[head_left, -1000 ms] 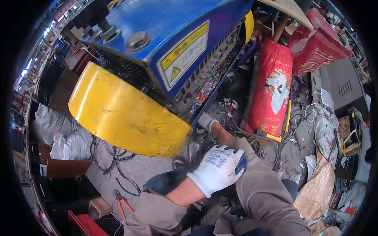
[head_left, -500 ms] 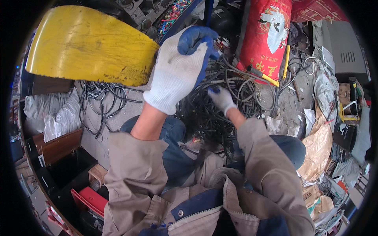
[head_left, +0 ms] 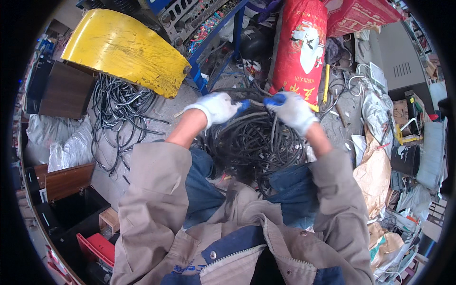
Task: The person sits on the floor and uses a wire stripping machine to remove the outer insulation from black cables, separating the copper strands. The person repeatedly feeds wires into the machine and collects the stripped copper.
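Observation:
Both my hands wear white knitted gloves with blue coated fingers and are held up at the far side of a tangled pile of black and grey cables (head_left: 254,142). A short length of grey cable (head_left: 256,103) spans the gap between them. My left hand (head_left: 218,108) is closed around this cable, and a pale end pokes out beside its wrist. My right hand (head_left: 290,112) pinches the same cable with its fingertips, palm downward. Where the cable runs within each glove is hidden. The pile lies on the floor between my knees.
Beyond my right hand leans a full red sack (head_left: 299,47). A curved yellow metal piece (head_left: 126,50) stands at far left, above a second heap of black cables (head_left: 118,104). Black boxes (head_left: 78,209) sit at left; crumpled brown paper (head_left: 373,183) and scrap line the right.
My left hand has come down and nearer from its raised position. My right hand has risen from the pile with cable in its fingers. The view has shifted slightly.

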